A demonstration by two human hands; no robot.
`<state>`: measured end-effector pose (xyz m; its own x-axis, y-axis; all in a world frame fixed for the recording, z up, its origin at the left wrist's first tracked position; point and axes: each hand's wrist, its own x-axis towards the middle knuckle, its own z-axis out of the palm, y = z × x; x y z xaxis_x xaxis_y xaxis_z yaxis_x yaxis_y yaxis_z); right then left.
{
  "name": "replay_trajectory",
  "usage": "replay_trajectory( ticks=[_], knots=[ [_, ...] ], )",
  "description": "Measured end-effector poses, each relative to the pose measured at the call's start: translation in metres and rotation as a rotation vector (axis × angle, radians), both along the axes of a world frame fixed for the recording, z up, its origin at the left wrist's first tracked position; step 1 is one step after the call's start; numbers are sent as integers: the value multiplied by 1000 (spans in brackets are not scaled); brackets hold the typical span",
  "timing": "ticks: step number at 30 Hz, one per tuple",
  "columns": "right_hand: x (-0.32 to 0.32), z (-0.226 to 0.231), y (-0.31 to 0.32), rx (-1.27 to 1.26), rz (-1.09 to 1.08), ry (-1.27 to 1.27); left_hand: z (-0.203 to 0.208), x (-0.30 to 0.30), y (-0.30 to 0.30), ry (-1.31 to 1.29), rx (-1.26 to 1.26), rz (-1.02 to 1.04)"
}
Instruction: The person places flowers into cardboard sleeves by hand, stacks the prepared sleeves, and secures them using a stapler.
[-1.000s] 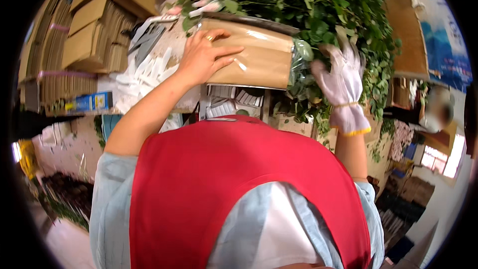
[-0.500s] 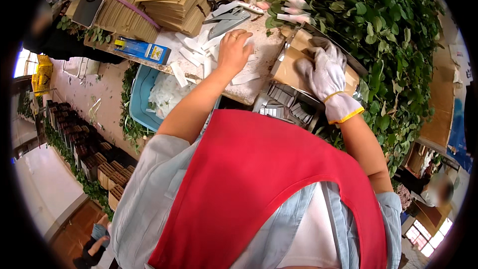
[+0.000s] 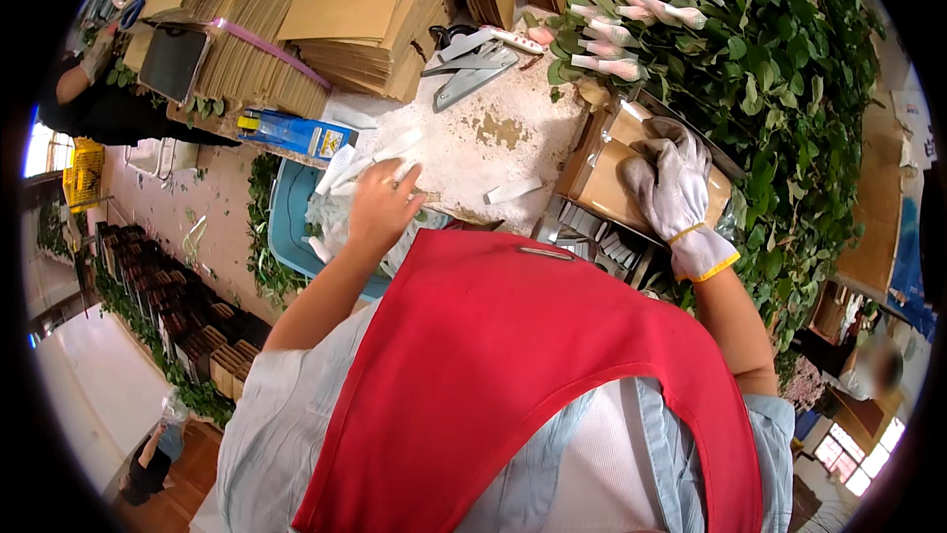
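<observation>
My bare left hand (image 3: 385, 206), fingers apart, is at the near left edge of the worktable (image 3: 513, 163), against a heap of white strips (image 3: 345, 170). Some of those strips hang over the rim of a blue bin (image 3: 286, 222) holding crumpled white material. A ring shows on one finger. My right hand (image 3: 676, 178), in a white glove with a yellow-edged cuff, lies flat on a brown cardboard piece (image 3: 607, 173) at the table's right, thumb apart. One white strip (image 3: 513, 190) lies alone between my hands. A grey stapler-like metal tool (image 3: 475, 71) rests farther back.
Stacks of brown cardboard (image 3: 350, 35) line the back left, with a blue tool (image 3: 296, 132) before them. Leafy stems (image 3: 769, 70) with net-wrapped pink blooms (image 3: 612, 35) fill the right. Small white boxes (image 3: 602, 232) sit below the cardboard. Another person's arm (image 3: 84, 79) is at far left.
My left hand has swept left and toward me, carrying the white strips from mid-table to the edge over the bin. A worn patch of tabletop now shows. My right hand stays on the cardboard.
</observation>
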<state>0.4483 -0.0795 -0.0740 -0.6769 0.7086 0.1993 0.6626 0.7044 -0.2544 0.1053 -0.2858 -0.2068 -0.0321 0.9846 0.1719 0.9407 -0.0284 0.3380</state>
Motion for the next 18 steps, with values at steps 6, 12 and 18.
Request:
replay_trajectory(
  ticks=[6,12,18],
  knots=[
    [-4,7,1,-16,7,6,-14,23,185,198,-100,275],
    [-6,6,-1,-31,-88,14,48,29,177,-287,-610,165],
    [-3,2,2,-19,-28,41,88,89,110,-1563,-806,4]
  ],
)
